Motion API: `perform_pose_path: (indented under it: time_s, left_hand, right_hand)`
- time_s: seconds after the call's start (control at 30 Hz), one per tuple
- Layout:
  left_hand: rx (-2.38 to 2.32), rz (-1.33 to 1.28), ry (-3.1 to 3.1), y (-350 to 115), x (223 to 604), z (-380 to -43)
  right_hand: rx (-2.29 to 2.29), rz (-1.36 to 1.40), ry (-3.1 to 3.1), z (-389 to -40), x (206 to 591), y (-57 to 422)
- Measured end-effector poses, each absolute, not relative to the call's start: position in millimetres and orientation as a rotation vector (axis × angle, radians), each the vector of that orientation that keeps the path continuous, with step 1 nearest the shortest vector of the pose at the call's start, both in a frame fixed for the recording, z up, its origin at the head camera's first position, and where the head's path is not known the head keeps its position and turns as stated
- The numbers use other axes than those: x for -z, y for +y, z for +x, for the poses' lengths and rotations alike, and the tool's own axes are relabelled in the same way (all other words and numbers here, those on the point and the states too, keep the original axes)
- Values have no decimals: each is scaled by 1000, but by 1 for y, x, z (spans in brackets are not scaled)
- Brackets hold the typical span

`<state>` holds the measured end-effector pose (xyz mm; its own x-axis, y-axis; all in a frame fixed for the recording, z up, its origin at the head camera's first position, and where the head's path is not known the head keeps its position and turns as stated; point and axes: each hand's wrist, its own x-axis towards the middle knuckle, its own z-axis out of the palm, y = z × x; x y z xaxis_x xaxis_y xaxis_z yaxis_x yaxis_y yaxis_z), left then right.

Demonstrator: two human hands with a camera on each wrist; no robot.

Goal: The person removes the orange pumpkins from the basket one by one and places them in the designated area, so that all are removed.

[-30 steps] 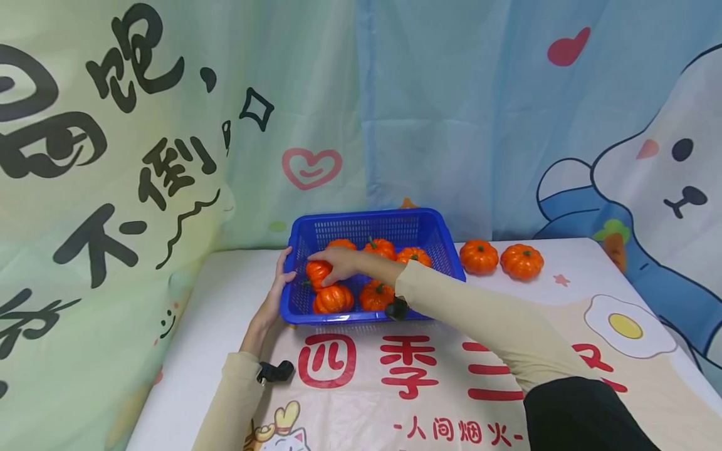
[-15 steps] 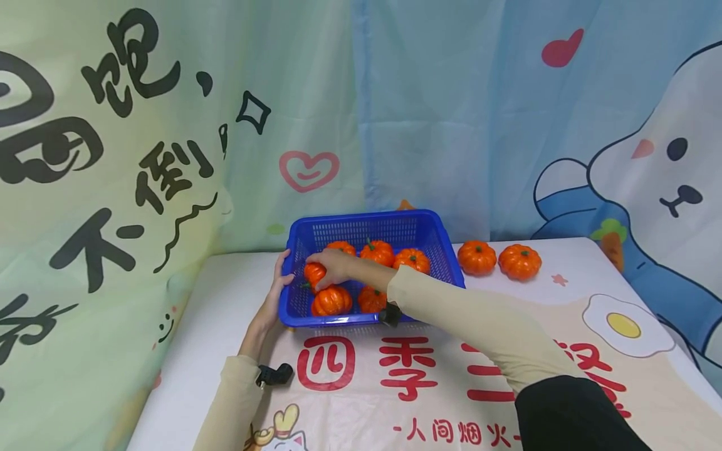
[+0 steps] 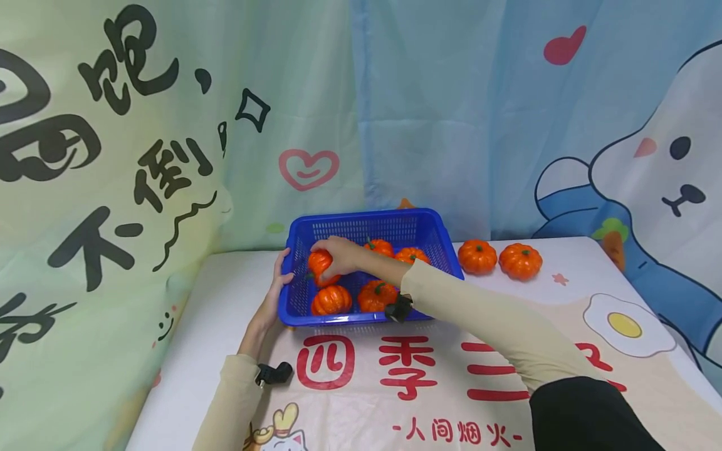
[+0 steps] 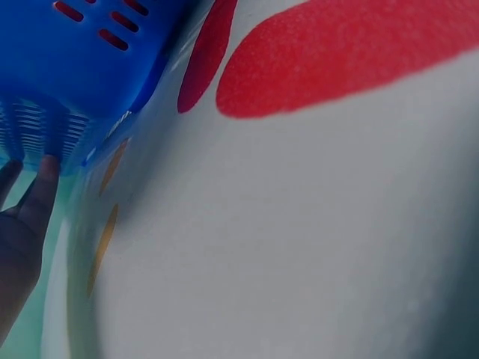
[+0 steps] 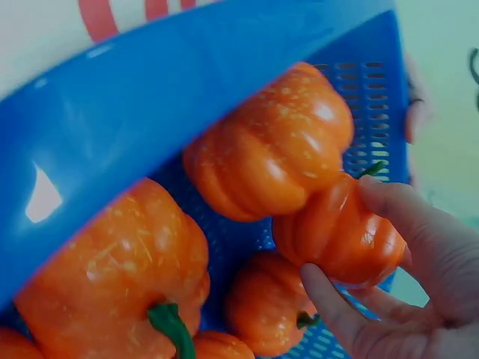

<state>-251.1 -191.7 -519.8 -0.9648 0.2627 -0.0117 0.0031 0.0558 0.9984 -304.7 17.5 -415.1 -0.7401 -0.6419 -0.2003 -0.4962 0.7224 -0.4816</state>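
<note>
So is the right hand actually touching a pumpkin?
Touching: the right wrist view shows the right hand gripping one pumpkin, fingertips against its skin.

The right arm (image 3: 474, 319) is stretching across the blue basket's (image 3: 333, 320) front right corner, its hand (image 3: 341, 255) bending downward inside, fingers (image 5: 400, 206) gripping. The left forearm (image 3: 234, 388) is slanting up before the basket, the left hand (image 3: 274, 289) touching its left side with fingers extending.

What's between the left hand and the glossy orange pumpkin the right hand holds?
The head view shows the blue plastic basket's perforated side wall between the left hand and that pumpkin.
</note>
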Motion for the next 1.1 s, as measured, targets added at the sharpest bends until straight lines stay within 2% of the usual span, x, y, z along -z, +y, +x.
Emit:
perform_pose_path:
  time_s: [0.6, 1.1]
  left_hand:
    - [-2091, 284, 2099, -189, 517, -253]
    - [-2089, 272, 2090, -190, 519, -252]
  right_hand:
    - [1010, -581, 2609, -302, 383, 101]
    - [1143, -556, 2616, -266, 379, 153]
